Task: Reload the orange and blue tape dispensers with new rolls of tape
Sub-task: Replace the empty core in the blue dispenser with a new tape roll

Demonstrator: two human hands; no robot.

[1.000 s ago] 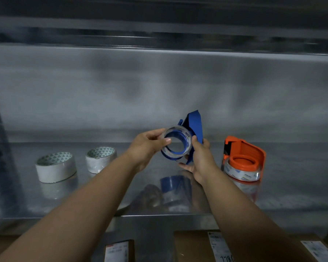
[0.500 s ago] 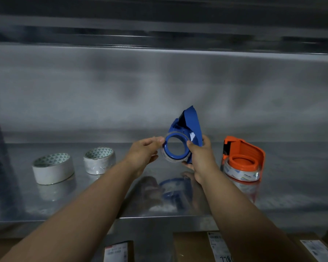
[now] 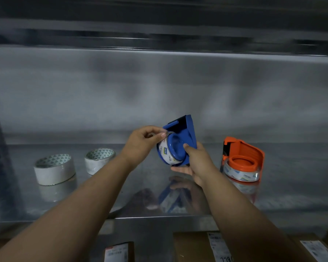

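Blue plastic tape dispenser [image 3: 189,135] held in the right grip [image 3: 197,161]; left grip [image 3: 140,142] pinches its clear printed tape roll [image 3: 164,151].

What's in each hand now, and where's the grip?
The right hand holds the blue dispenser by its lower edge, thumb on its front face. The left hand pinches the top edge of the tape roll seated on its hub.
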